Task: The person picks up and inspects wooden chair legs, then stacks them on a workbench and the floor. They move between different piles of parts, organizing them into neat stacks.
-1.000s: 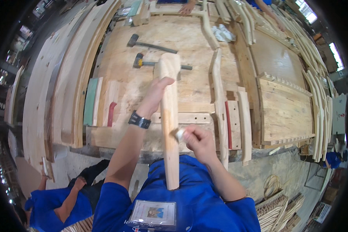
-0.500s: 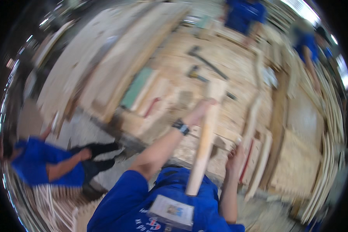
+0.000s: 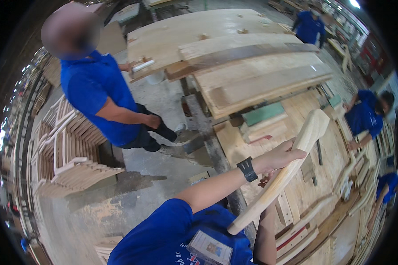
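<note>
A long, pale, slightly curved wooden furniture part slants up in front of my chest, its wide end far right and its narrow end near my waist. My left hand, with a dark watch at the wrist, is closed round its upper half, thumb on top. Behind the part, my right hand is mostly hidden. Its forearm rises on the right side, and a few curled fingers show at the part's left edge, just below my left hand.
Below lies a wooden worktable with a green-topped block, a dark bar tool and several curved wooden parts. Large panels stand beyond. At left, a person in blue stands beside stacked wooden frames. Others work at right.
My view has swung left, bringing the person and stacked frames closer to the middle. The wooden part is now more slanted. My right hand has moved from beside it to behind it.
</note>
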Motion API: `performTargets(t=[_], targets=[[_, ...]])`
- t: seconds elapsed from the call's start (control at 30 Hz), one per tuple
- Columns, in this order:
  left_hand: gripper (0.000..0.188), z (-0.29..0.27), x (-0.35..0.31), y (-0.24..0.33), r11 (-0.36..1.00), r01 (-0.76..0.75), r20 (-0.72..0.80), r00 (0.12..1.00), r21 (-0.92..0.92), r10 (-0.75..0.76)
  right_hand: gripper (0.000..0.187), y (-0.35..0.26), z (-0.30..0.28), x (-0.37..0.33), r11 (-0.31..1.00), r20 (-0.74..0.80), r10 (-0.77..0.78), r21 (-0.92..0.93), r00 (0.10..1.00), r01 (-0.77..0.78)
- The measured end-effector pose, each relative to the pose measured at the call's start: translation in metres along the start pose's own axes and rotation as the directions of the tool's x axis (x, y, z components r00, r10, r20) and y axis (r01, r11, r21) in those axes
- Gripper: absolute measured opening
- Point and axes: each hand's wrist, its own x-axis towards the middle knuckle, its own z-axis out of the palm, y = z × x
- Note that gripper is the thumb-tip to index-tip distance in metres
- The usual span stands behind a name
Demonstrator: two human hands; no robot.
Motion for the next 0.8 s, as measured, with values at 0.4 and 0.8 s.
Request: performTargets(t=[0.4, 0.8], targets=[[0.059, -0.105, -0.230, 0.056, 0.793, 0.061, -0.100, 0.995, 0.606, -0.001, 0.028, 0.067, 0.183, 0.020, 0.741, 0.432, -0.332, -0.431, 0.839, 0.516], [0.056, -0.181, -0.432, 0.050, 0.806, 0.556, -0.639, 0.699, 0.203, -0.322, 0.022, 0.086, 0.321, 0.053, 0.423, 0.553, -0.458, -0.553, 0.696, 0.718]])
